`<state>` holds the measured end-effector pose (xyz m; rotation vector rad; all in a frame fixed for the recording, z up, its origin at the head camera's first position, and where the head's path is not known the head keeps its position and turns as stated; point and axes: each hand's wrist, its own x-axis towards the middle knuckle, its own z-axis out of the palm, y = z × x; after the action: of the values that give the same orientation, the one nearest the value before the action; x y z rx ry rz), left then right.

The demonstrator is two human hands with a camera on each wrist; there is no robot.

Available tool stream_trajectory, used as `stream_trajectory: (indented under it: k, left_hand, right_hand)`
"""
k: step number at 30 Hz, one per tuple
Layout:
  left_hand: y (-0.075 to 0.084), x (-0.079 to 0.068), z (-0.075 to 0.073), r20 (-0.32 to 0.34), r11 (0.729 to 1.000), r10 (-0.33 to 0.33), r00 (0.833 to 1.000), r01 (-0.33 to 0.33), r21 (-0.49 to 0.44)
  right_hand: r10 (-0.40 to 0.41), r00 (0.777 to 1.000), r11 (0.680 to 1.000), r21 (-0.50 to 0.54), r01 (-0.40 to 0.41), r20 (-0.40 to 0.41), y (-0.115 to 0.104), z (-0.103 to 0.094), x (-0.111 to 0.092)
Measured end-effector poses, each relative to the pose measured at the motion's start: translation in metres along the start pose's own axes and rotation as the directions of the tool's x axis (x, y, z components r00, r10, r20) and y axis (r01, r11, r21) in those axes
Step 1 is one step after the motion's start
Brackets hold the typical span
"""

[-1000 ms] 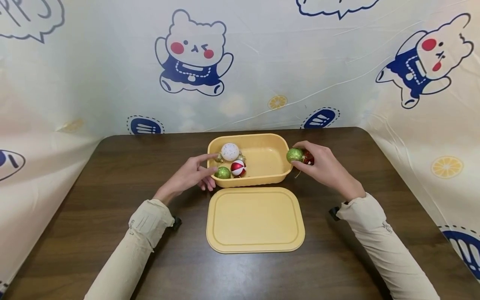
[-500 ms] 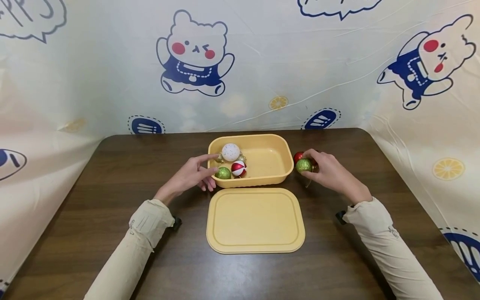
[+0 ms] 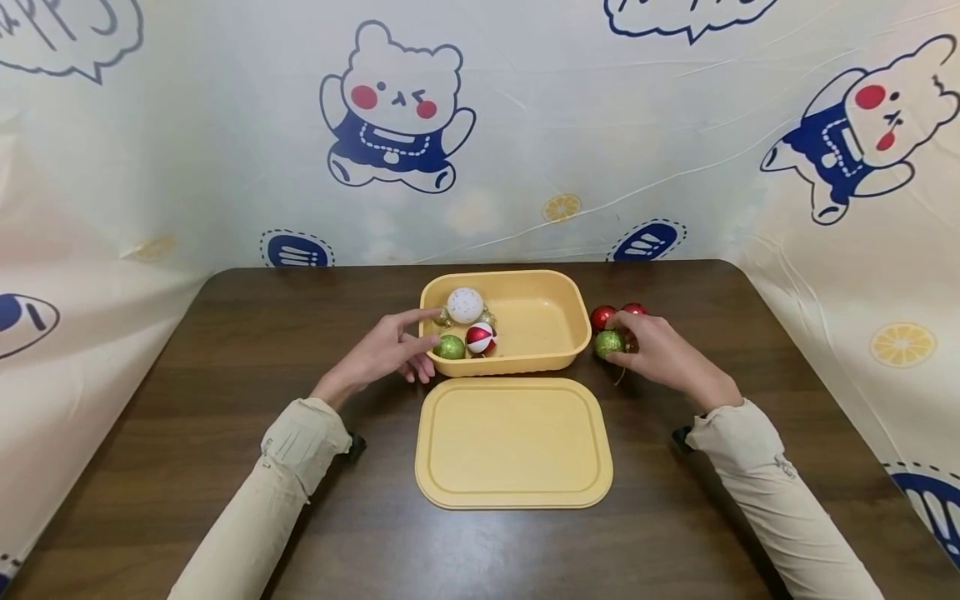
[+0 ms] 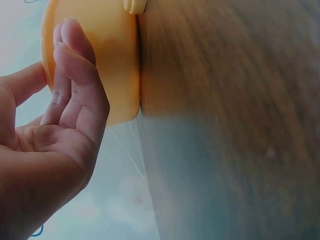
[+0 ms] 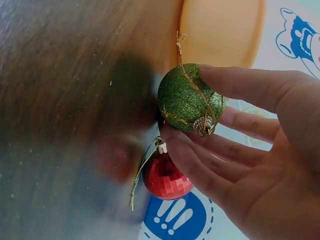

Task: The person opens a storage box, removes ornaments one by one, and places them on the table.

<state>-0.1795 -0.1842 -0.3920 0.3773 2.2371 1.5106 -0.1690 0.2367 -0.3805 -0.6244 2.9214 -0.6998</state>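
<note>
In our right grip (image 3: pixel 667 352) we hold the green ball (image 3: pixel 609 344), pinched between thumb and fingers, low over the desk (image 3: pixel 495 558) just beyond the right end of the box (image 3: pixel 534 318). Two red balls (image 3: pixel 603 317) lie close behind it. Our left grip (image 3: pixel 382 346) clasps nothing: index finger and thumb reach over the box's left rim, the other fingers loosely bent outside; we cannot tell whether they press on it. Inside, the white ball (image 3: pixel 465 305), gold balls (image 3: pixel 442 317), striped ball (image 3: pixel 481 338) and second green one (image 3: pixel 450 347) sit toward the left, while the right part is bare. The lid (image 3: pixel 514 442) lies flat in front of the box.

We judge the step in hand to be placing or picking up the green ball beside the red pair; this moment alone does not settle which. If we are placing it, the next move calls for easing thumb and fingers off without nudging its neighbours. If we are lifting it, we need to clear the rim, with the gold cord hanging free.
</note>
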Motion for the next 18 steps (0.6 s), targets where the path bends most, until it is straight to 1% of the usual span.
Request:
stream_trajectory:
  k: [9,14,18]
  left_hand:
    - [0.0002,-0.0011,0.0002,0.005,1.0,0.001,1.0,-0.001,-0.002]
    - [0.0009,-0.0013,0.0006,0.01,1.0,-0.001,1.0,0.001,0.001]
    - [0.0016,-0.0006,0.0004,0.013,1.0,0.003,1.0,-0.003,0.003]
  right_hand:
    - [-0.018,1.0,1.0,-0.021,0.018,0.018,0.0026,0.0003,0.001]
    - [-0.033,0.999,0.999,-0.034,0.034,0.013,0.0045,-0.0015,-0.0016]
    - [-0.019,1.0,0.999,-0.028,0.019,0.016,0.0042,-0.0061,-0.004]
